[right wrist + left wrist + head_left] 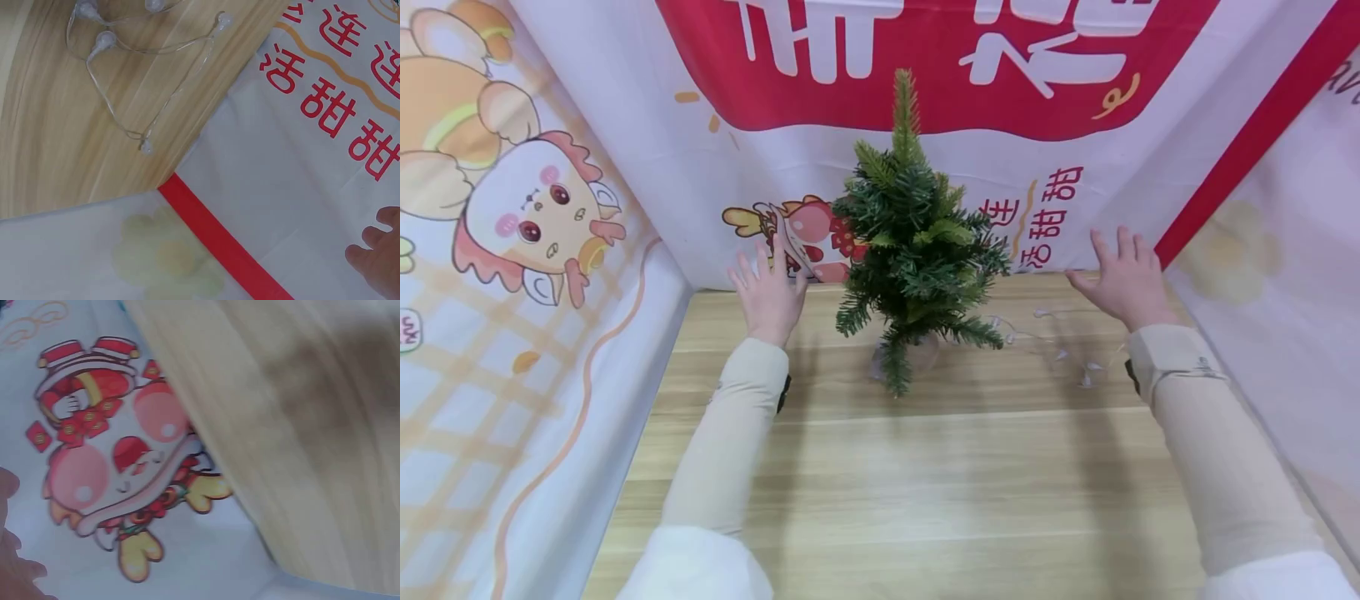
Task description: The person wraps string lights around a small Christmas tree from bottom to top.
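A small artificial Christmas tree (917,242) stands upright near the back of the wooden table (955,492), its base partly hidden by the lower branches. To its left, my left hand (771,300) hovers with spread fingers, holding nothing. My right hand (1126,283) is raised over the table's back right corner, fingers apart and nothing in them. A clear-wired string of lights (1062,356) with small bulbs lies on the table between the tree and my right hand. In the right wrist view the string light bulbs (105,41) sit near the table edge, away from my fingers.
A white printed cloth (820,167) with a red panel hangs right behind the table. Cartoon-printed cloth (535,333) covers the left side, and another pale cloth (1262,275) hangs at the right. A red stripe (212,231) runs up the back right corner.
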